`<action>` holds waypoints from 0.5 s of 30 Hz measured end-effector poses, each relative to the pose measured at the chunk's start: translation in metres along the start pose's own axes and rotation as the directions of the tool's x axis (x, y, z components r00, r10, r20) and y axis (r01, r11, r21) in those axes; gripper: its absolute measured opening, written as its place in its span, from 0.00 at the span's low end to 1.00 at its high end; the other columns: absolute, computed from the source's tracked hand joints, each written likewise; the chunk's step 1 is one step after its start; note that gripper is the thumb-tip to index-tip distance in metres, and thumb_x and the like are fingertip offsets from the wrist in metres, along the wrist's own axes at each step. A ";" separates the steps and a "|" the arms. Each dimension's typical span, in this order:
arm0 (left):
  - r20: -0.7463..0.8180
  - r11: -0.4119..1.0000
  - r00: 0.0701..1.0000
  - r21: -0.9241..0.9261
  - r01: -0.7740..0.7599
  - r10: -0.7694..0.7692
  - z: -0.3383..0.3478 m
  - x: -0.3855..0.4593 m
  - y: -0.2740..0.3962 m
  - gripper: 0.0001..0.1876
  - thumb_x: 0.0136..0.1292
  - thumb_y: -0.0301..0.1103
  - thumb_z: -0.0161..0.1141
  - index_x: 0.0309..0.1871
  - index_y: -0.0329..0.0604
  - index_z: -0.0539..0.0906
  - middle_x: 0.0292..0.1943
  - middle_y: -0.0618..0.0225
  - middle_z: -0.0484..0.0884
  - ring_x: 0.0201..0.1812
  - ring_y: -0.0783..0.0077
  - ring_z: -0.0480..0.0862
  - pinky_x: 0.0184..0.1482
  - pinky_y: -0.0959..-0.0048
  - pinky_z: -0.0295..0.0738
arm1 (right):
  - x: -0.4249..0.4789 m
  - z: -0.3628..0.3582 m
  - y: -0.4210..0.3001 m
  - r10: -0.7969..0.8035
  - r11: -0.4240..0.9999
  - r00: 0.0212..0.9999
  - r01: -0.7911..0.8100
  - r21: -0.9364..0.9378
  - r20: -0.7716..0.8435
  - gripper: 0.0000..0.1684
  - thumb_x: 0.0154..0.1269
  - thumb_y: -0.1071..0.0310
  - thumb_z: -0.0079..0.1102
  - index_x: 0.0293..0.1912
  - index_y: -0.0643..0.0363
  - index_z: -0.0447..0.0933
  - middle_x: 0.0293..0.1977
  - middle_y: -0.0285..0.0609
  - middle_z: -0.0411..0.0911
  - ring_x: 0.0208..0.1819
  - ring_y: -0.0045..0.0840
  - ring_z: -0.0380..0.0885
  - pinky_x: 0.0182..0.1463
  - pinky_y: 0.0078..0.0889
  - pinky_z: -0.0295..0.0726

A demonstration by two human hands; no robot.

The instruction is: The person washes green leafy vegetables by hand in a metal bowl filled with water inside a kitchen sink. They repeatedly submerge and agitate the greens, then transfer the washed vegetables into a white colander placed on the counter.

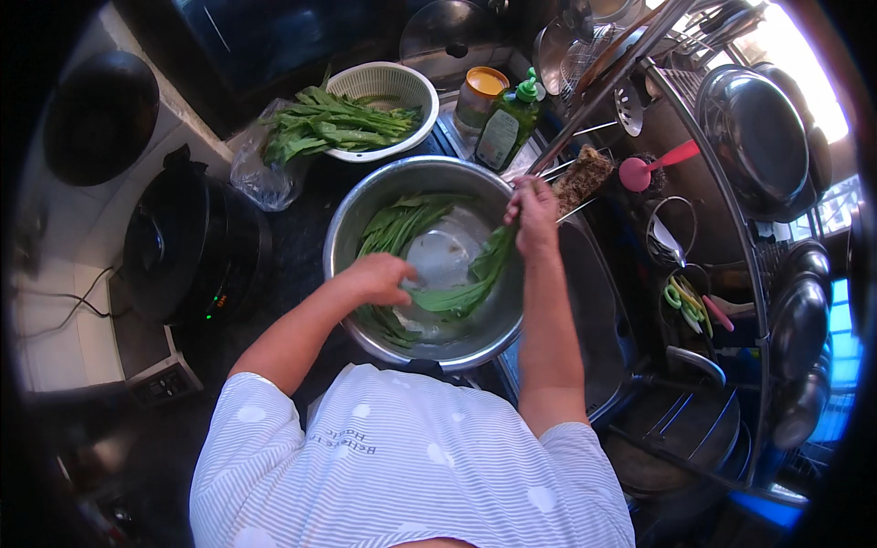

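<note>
A wide stainless steel basin stands before me with some water and long green leaves in it. My right hand, at the basin's right rim, grips a bunch of leafy greens by its stem end; the leaves hang down into the basin. Over the left part of the basin is my left hand, fingers apart and holding nothing, close to the leaf tips. Behind the basin, a white plastic colander bears a heap of the same greens, some of them lying over its left edge.
A clear plastic bag lies left of the colander. At the back stand an orange-lidded jar and a green pump bottle. A black electric cooker is on the left. The sink and a metal rack with pans are right.
</note>
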State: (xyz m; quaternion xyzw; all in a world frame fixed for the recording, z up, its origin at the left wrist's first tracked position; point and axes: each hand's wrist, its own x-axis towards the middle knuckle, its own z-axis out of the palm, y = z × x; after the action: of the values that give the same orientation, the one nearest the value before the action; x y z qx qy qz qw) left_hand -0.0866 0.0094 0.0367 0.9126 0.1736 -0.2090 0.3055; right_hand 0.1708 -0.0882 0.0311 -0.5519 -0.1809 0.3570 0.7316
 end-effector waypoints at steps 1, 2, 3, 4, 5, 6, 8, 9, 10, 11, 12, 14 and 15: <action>-0.236 0.997 0.969 0.041 -0.065 0.073 0.007 0.009 -0.016 0.21 0.49 0.41 0.64 0.48 0.47 0.81 0.44 0.58 0.81 0.47 0.54 0.80 0.49 0.59 0.75 | 0.006 0.001 0.021 0.074 0.993 0.995 -0.079 -0.089 -0.062 0.07 0.68 0.64 0.52 0.36 0.57 0.73 0.21 0.35 0.70 0.18 0.18 0.69 0.22 0.22 0.73; -0.345 0.999 0.938 0.037 -0.008 0.021 -0.004 0.018 -0.011 0.19 0.50 0.39 0.63 0.46 0.45 0.80 0.43 0.57 0.80 0.49 0.55 0.79 0.49 0.59 0.74 | 0.011 -0.001 0.048 -0.008 0.934 0.994 -0.031 -0.356 -0.110 0.08 0.66 0.64 0.53 0.36 0.58 0.72 0.23 0.39 0.72 0.20 0.23 0.72 0.25 0.28 0.75; -0.450 0.998 0.893 0.029 0.053 -0.034 -0.015 0.026 -0.005 0.17 0.51 0.37 0.62 0.45 0.43 0.80 0.43 0.57 0.80 0.51 0.55 0.78 0.49 0.59 0.74 | 0.015 -0.001 0.075 -0.096 0.804 0.986 -0.003 -0.594 -0.134 0.09 0.64 0.63 0.54 0.35 0.59 0.71 0.24 0.43 0.75 0.22 0.29 0.75 0.28 0.35 0.77; -0.510 0.991 0.857 0.056 0.124 -0.078 -0.020 0.037 -0.010 0.16 0.52 0.36 0.61 0.44 0.43 0.79 0.41 0.57 0.80 0.50 0.55 0.78 0.49 0.58 0.75 | 0.010 0.005 0.097 -0.236 0.609 0.970 0.097 -0.787 -0.062 0.08 0.64 0.64 0.53 0.35 0.59 0.71 0.26 0.46 0.76 0.27 0.36 0.77 0.31 0.40 0.77; -0.571 0.977 0.812 0.077 0.198 -0.119 -0.019 0.052 -0.020 0.14 0.52 0.36 0.61 0.42 0.44 0.79 0.39 0.57 0.80 0.49 0.54 0.79 0.48 0.58 0.75 | 0.000 0.013 0.116 -0.349 0.359 0.936 0.178 -0.916 0.045 0.07 0.64 0.65 0.52 0.35 0.58 0.70 0.27 0.50 0.77 0.31 0.44 0.79 0.35 0.45 0.77; -0.631 0.958 0.761 0.096 0.270 -0.151 -0.016 0.067 -0.029 0.12 0.53 0.35 0.60 0.41 0.44 0.79 0.38 0.57 0.80 0.48 0.54 0.79 0.48 0.58 0.75 | -0.012 0.021 0.133 -0.258 0.273 0.965 0.130 -0.953 0.057 0.08 0.62 0.64 0.52 0.36 0.59 0.70 0.29 0.54 0.77 0.35 0.49 0.77 0.39 0.49 0.75; -0.600 0.924 0.768 0.122 0.362 -0.222 -0.011 0.094 -0.045 0.09 0.55 0.33 0.57 0.40 0.44 0.80 0.39 0.57 0.81 0.46 0.52 0.81 0.45 0.57 0.77 | -0.024 0.031 0.144 -0.162 0.173 0.980 0.144 -0.974 0.116 0.10 0.60 0.63 0.54 0.36 0.59 0.71 0.31 0.58 0.77 0.39 0.54 0.76 0.44 0.53 0.74; -0.577 0.905 0.775 0.137 0.404 -0.258 -0.011 0.098 -0.045 0.08 0.57 0.32 0.56 0.39 0.44 0.80 0.40 0.57 0.81 0.44 0.52 0.81 0.43 0.57 0.78 | -0.030 0.032 0.146 -0.151 0.168 0.975 0.190 -0.967 0.165 0.11 0.59 0.62 0.55 0.36 0.60 0.72 0.31 0.58 0.77 0.39 0.53 0.77 0.44 0.53 0.74; -0.623 0.906 0.749 0.149 0.395 -0.225 -0.009 0.101 -0.045 0.07 0.56 0.33 0.57 0.36 0.45 0.82 0.37 0.58 0.82 0.43 0.53 0.82 0.42 0.57 0.79 | -0.032 0.033 0.146 -0.139 0.163 0.967 0.236 -0.958 0.215 0.12 0.59 0.62 0.55 0.36 0.60 0.72 0.31 0.58 0.77 0.39 0.52 0.77 0.44 0.52 0.73; -0.639 0.922 0.729 0.080 0.379 -0.244 -0.009 0.103 -0.046 0.06 0.55 0.33 0.58 0.35 0.45 0.82 0.36 0.58 0.82 0.43 0.53 0.82 0.42 0.58 0.79 | -0.029 0.032 0.144 -0.158 0.247 0.975 0.193 -0.950 0.158 0.12 0.58 0.61 0.56 0.36 0.61 0.72 0.32 0.58 0.78 0.39 0.52 0.77 0.44 0.52 0.74; -0.650 0.936 0.715 0.012 0.351 -0.259 -0.015 0.100 -0.034 0.06 0.54 0.33 0.59 0.33 0.45 0.82 0.35 0.59 0.82 0.42 0.54 0.83 0.41 0.58 0.79 | -0.023 0.026 0.141 -0.171 0.326 0.981 0.143 -0.935 0.091 0.13 0.57 0.61 0.57 0.36 0.61 0.72 0.32 0.58 0.78 0.40 0.51 0.77 0.44 0.51 0.74; -0.707 0.965 0.664 -0.106 0.241 -0.244 -0.014 0.097 -0.030 0.05 0.54 0.34 0.60 0.30 0.45 0.83 0.32 0.60 0.82 0.39 0.57 0.83 0.37 0.59 0.79 | -0.015 0.019 0.122 -0.090 0.523 0.994 -0.005 -0.852 -0.061 0.15 0.55 0.60 0.60 0.36 0.62 0.74 0.33 0.56 0.79 0.39 0.48 0.79 0.44 0.46 0.75; -0.748 0.980 0.634 -0.141 0.139 -0.197 -0.009 0.099 -0.032 0.05 0.54 0.34 0.60 0.29 0.45 0.82 0.30 0.61 0.82 0.36 0.59 0.83 0.34 0.61 0.79 | -0.004 -0.001 0.136 -0.113 0.584 0.993 0.044 -0.810 -0.027 0.13 0.58 0.60 0.59 0.35 0.61 0.73 0.26 0.49 0.78 0.28 0.35 0.78 0.31 0.38 0.75</action>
State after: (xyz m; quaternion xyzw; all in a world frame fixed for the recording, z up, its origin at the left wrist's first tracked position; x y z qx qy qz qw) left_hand -0.0141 0.0574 -0.0206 0.8847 0.3767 0.1699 0.2157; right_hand 0.1248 -0.0734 -0.0962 -0.8283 -0.3195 0.1821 0.4227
